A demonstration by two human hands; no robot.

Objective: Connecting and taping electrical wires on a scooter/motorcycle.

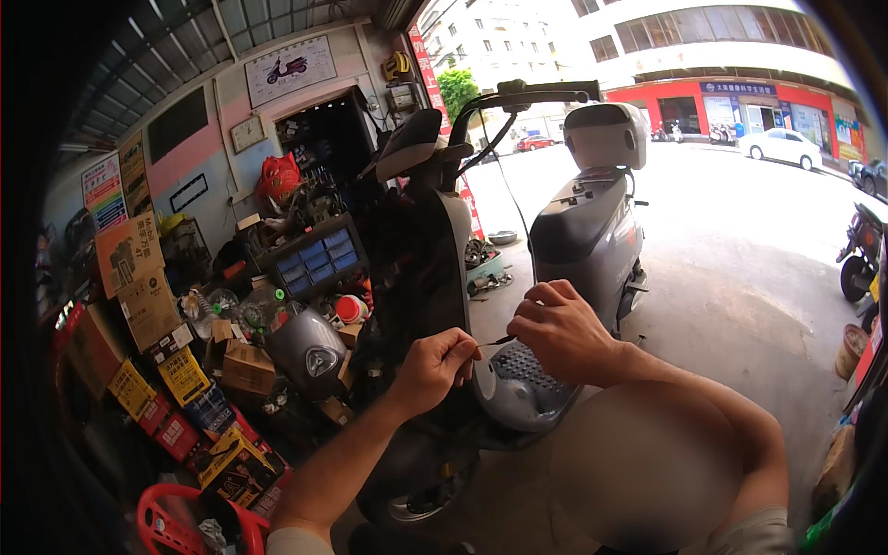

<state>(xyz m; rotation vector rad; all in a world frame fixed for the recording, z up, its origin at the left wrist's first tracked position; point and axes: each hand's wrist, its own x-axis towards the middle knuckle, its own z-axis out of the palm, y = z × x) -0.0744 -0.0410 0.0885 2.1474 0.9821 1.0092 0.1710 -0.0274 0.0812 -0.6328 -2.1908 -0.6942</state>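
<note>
Both of my hands meet above the footboard [525, 393] of a grey electric scooter [583, 231]. Between them runs a short, thin black wire [500, 341]. My left hand [433, 372] is closed in a pinch, thumb against the bent forefinger, at the wire's left end. The right hand [562, 331], fingers curled downward, grips its other end. A thin dark cable [514, 205] hangs from near the handlebar [546, 92] toward my right hand; whether it joins the wire I cannot tell. The scooter's front shield [460, 250] stands beyond my left hand.
To the left are stacked cardboard boxes [129, 252], a grey scooter panel [310, 356], a rack of blue bins [319, 261] and a red plastic stool [162, 518]. A blurred round shape [647, 462] covers the lower right. Outside, a white car [782, 146] stands along the street.
</note>
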